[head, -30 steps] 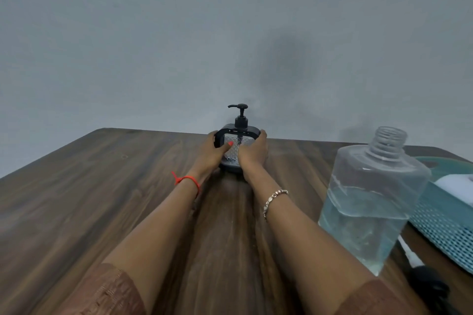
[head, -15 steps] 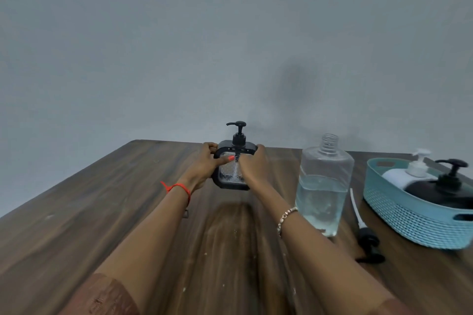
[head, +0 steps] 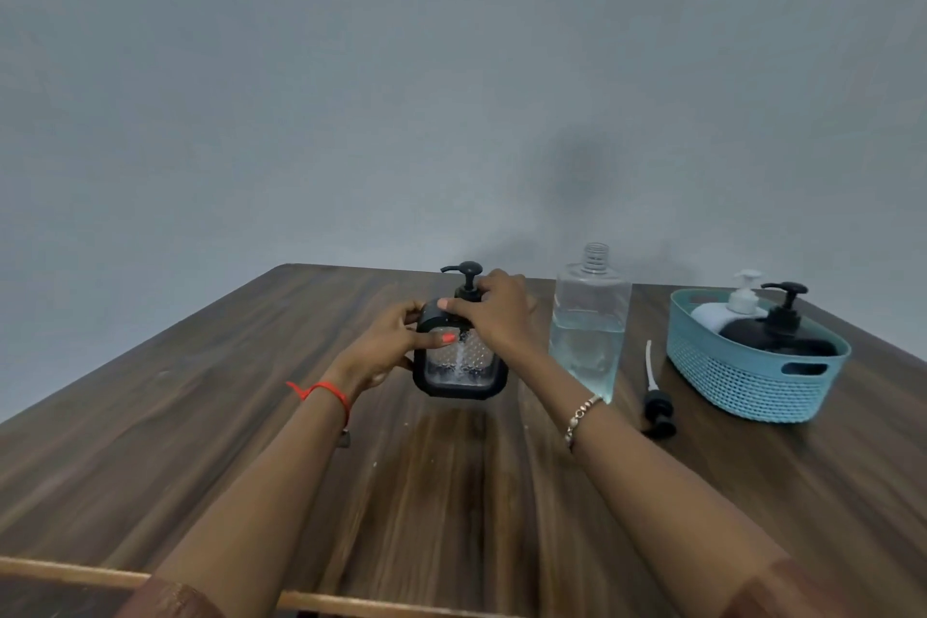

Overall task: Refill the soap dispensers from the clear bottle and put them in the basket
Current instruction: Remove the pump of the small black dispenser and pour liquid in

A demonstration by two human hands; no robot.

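A square clear dispenser with a black frame and black pump (head: 460,356) stands mid-table. My left hand (head: 386,341) grips its left side, thumb across the front. My right hand (head: 494,311) is closed over its top, around the pump collar. To the right stands the clear bottle (head: 589,316), uncapped, roughly half full. Further right is the teal basket (head: 742,384), which holds a white dispenser (head: 727,311) and a black dispenser (head: 780,331).
A loose black pump head with a white tube (head: 656,396) lies on the wooden table (head: 451,492) between the bottle and the basket. A grey wall rises behind the table's far edge. A wooden bar crosses the near edge.
The dispenser has come toward me from the far side of the table. My right hand has shifted from its right side up onto the pump top. The view has pulled back, showing the basket.
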